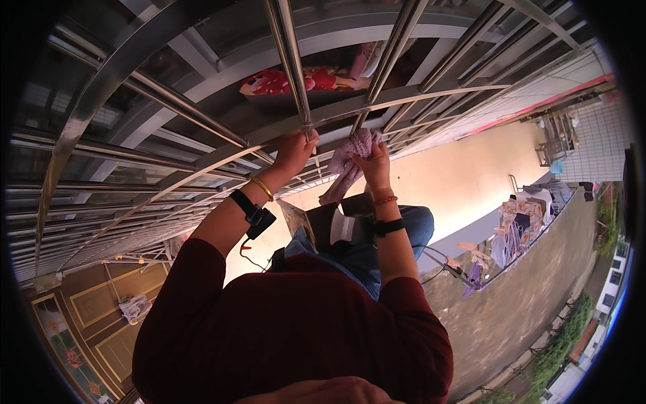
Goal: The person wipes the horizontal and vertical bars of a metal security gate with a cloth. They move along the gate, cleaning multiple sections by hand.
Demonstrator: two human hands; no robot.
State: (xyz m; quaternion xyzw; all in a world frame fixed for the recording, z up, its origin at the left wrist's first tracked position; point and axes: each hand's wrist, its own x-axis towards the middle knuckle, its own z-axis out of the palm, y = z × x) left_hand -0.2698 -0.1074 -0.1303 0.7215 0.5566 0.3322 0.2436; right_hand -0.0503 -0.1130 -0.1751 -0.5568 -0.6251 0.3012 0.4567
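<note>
My left hand (298,150) is closed around an upright steel bar of the window grille (291,55), just below a cross rail. To its right, my right hand (372,160) holds a bunched light purple cloth (356,146) against the lower part of the grille. One end of the cloth hangs down toward my lap. Beneath my hands are my bent knee in blue jeans (418,227) and a dark object with a pale curved part (342,227), whose kind I cannot tell.
Behind the bars lies a red patterned fabric (313,81). A pale floor (454,177) stretches right, to a low wall with hanging laundry (520,222). A brown panelled door (108,303) stands at lower left. A thin cable (252,256) runs beside my left side.
</note>
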